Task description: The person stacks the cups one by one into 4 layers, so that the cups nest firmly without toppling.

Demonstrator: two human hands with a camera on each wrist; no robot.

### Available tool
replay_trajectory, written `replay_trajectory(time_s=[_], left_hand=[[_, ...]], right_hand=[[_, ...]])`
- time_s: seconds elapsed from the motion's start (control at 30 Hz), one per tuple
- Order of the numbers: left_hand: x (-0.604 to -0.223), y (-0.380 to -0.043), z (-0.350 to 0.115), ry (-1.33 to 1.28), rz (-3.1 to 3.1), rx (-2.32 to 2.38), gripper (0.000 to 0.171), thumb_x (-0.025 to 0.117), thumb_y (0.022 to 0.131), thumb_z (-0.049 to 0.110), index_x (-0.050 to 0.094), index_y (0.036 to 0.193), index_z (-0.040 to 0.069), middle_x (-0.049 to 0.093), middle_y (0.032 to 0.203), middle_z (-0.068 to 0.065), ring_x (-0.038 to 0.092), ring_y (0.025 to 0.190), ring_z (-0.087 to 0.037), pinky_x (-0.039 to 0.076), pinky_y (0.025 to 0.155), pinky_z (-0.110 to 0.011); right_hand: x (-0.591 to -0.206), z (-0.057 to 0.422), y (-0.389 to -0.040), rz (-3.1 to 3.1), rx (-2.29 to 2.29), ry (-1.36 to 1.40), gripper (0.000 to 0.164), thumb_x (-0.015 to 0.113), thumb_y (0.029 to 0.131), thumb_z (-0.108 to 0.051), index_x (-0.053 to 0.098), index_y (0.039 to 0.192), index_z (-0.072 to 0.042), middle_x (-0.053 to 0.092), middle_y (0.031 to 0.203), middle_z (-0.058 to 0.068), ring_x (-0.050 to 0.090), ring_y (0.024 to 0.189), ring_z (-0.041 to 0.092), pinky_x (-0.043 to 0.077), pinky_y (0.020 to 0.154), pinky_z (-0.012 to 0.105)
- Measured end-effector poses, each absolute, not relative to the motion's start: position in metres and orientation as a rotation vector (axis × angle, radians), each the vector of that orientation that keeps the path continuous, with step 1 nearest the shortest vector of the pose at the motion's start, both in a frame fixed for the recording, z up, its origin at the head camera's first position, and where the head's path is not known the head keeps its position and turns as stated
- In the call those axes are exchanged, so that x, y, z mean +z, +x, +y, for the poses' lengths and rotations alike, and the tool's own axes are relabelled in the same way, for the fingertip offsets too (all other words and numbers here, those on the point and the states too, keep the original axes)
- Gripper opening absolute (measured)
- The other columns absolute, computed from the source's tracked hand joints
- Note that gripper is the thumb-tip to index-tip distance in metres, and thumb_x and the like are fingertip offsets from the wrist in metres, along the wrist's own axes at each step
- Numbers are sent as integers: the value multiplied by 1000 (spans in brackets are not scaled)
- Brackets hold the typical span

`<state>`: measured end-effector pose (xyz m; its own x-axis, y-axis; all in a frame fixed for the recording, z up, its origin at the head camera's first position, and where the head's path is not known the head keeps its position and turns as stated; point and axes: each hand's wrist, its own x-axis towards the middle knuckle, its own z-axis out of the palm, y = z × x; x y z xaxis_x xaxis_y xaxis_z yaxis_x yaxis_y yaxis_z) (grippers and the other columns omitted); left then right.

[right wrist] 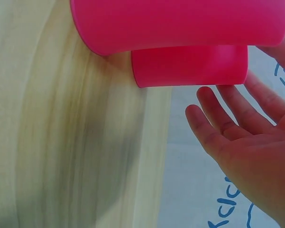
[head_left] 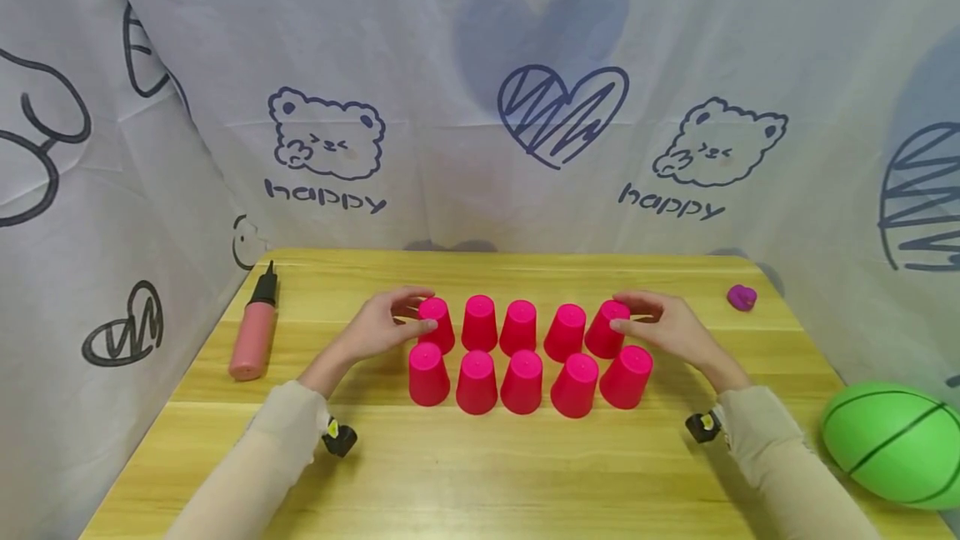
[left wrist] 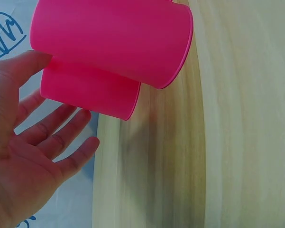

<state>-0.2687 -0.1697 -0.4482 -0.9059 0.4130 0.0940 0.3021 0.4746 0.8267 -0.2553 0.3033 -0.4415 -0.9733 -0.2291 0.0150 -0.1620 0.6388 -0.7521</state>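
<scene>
Several bright pink plastic cups stand upside down in two rows on the wooden table. My left hand [head_left: 378, 325] is at the left end of the back row, its thumb and forefinger around the end cup [head_left: 440, 336]. In the left wrist view this cup [left wrist: 92, 90] is partly hidden by a front-row cup [left wrist: 114, 38]; the other fingers spread loosely. My right hand [head_left: 667, 327] holds the back row's right end cup [head_left: 602, 338] between thumb and fingers. The right wrist view shows that cup [right wrist: 189, 66] behind a front-row cup [right wrist: 180, 21], which hides the thumb tip.
A pink hand pump [head_left: 253, 338] with a black nozzle lies at the table's left side. A small purple object [head_left: 742, 297] sits at the back right. A green ball [head_left: 892, 444] with black lines is at the right edge. Printed white cloth [head_left: 450, 148] hangs behind the table [head_left: 450, 482].
</scene>
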Motion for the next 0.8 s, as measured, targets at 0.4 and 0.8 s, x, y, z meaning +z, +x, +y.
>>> replay_trajectory(time_s=[0.4, 0.8], left_hand=[[-450, -272, -169, 634, 2625, 1385, 59, 79, 94, 21, 59, 146, 3, 72, 131, -17, 72, 114, -34, 62, 97, -46], [-437, -284, -168, 543, 2673, 1386, 56, 79, 95, 25, 61, 144, 7, 72, 131, -17, 71, 119, -35, 60, 101, -49]], right_hand=[[-445, 304, -257, 2783, -1252, -340, 62, 79, 95, -33, 60, 147, -5, 69, 139, 16, 65, 126, 36, 55, 97, 26], [-443, 302, -256, 2774, -1257, -326, 63, 79, 95, -34, 60, 147, -6, 68, 139, 18, 66, 125, 37, 59, 102, 44]])
